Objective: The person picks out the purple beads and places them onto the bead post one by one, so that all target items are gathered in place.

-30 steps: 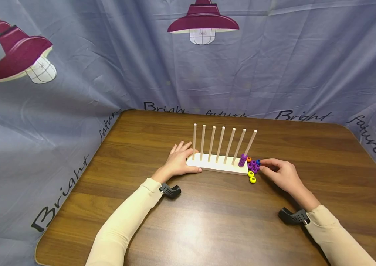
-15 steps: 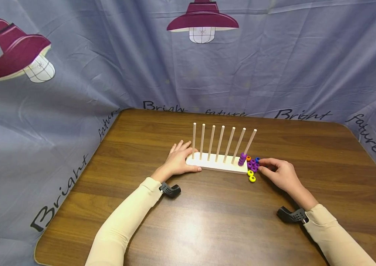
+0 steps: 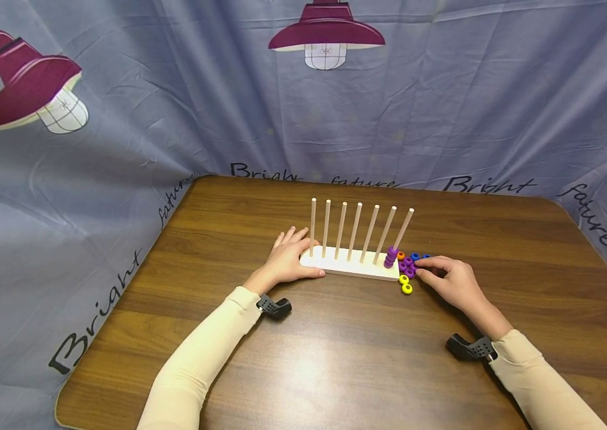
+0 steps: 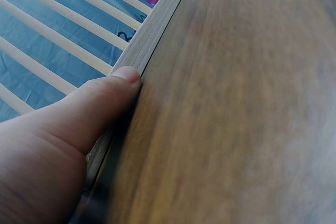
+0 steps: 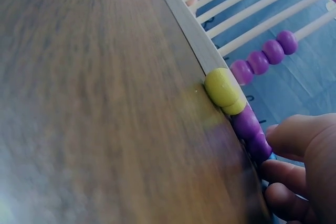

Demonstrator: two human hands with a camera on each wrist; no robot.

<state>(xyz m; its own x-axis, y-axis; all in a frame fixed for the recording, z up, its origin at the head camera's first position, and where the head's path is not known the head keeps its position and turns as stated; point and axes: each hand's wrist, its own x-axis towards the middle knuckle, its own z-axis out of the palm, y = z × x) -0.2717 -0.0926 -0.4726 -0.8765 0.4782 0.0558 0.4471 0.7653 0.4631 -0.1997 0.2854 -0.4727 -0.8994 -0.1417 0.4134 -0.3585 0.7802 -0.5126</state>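
Note:
A white wooden base carries a row of several upright pegs. Purple beads are stacked on its rightmost peg. My left hand holds the left end of the base, its thumb along the front edge and the other fingers spread behind. On the right, my right hand pinches a purple bead between thumb and index fingertip, at the edge of a loose cluster. Other purple beads lie there, with an orange bead and blue beads behind and yellow beads in front.
The brown wooden table has a rounded left front corner. Behind it hangs a blue-grey curtain printed with lamps and lettering. A black wrist mount sits on the right arm, another black mount on the left.
My right fingertips have shifted slightly left and closed on a purple bead. A second blue bead now shows behind the index finger. The left hand stays on the base.

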